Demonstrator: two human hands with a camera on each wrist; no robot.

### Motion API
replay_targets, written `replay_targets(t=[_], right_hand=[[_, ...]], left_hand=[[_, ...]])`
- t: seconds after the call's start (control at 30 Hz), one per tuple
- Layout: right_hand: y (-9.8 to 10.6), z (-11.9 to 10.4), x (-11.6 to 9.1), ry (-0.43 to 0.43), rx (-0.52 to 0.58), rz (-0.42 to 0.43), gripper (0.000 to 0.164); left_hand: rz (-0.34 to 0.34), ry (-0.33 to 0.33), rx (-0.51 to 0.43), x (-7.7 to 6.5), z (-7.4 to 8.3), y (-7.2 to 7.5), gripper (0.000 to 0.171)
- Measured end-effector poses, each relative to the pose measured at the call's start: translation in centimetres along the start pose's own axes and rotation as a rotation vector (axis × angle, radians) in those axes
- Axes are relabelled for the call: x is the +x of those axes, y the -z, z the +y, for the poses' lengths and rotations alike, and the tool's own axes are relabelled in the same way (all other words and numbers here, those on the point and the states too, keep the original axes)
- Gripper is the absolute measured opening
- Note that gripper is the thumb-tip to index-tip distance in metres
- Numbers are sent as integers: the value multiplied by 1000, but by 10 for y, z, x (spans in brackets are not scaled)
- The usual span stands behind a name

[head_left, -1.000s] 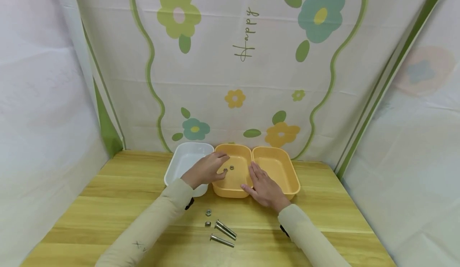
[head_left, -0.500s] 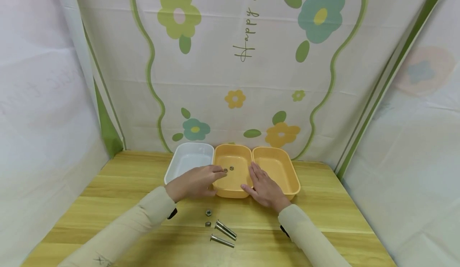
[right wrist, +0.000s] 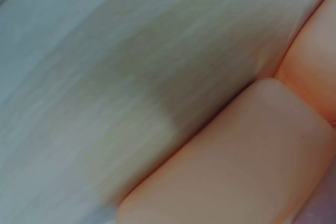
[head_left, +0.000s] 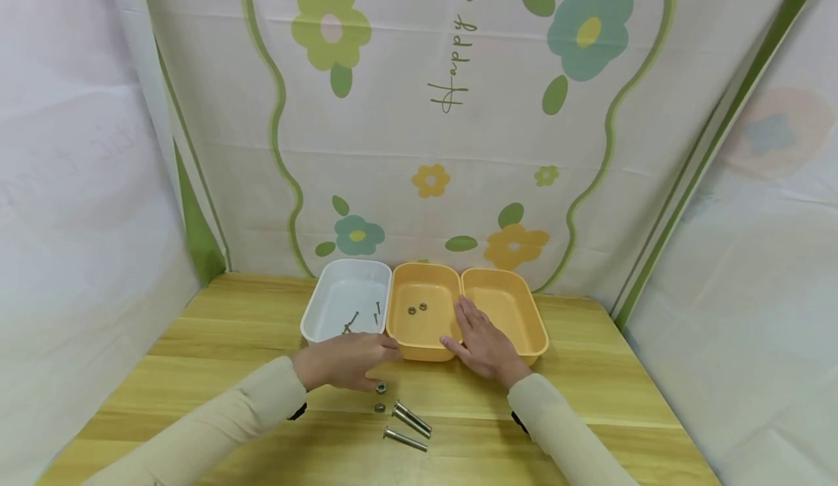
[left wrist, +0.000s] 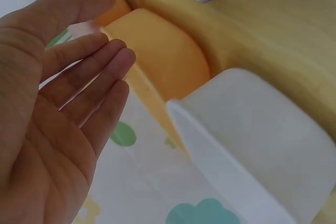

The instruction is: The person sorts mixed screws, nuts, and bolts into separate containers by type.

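In the head view my left hand point(head_left: 345, 361) hovers at the near edge of the white tray point(head_left: 308, 311), its fingertips beside a steel hex nut point(head_left: 381, 387) on the table. The left wrist view shows its fingers spread loosely and the palm bare. My right hand point(head_left: 484, 345) rests with straight fingers over the meeting rims of the middle yellow tray point(head_left: 425, 335) and the right yellow tray point(head_left: 507, 319). A second nut point(head_left: 380, 408) lies nearer to me, beside several long bolts point(head_left: 405, 439). Two nuts point(head_left: 412, 311) sit inside the middle tray.
Several small screws point(head_left: 353, 319) lie in the white tray, partly hidden behind my left hand. The three trays stand side by side at the back of the wooden table point(head_left: 249, 326). A flowered cloth point(head_left: 380, 129) hangs right behind them, with cloth walls at both sides.
My left hand has drawn back from over the middle tray, toward me and leftward, uncovering the small screws in the white tray. My right hand has stayed in place.
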State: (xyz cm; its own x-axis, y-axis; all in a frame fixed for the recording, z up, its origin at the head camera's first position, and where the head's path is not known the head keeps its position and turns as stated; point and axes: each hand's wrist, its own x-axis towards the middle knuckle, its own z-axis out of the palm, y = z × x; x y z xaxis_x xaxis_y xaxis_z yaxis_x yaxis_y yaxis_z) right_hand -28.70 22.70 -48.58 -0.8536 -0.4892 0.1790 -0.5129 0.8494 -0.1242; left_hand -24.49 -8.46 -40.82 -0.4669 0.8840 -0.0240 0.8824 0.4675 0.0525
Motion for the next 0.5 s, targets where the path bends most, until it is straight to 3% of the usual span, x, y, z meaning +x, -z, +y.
replay_targets(t=[0.3, 0.5], right_hand=[[0, 0, 0, -12, 10, -15, 87], [2, -1, 0, -11, 7, -11, 86]], left_hand=[[-12, -112, 3, 2, -1, -26, 35], [5, -129, 14, 1, -5, -34, 28]])
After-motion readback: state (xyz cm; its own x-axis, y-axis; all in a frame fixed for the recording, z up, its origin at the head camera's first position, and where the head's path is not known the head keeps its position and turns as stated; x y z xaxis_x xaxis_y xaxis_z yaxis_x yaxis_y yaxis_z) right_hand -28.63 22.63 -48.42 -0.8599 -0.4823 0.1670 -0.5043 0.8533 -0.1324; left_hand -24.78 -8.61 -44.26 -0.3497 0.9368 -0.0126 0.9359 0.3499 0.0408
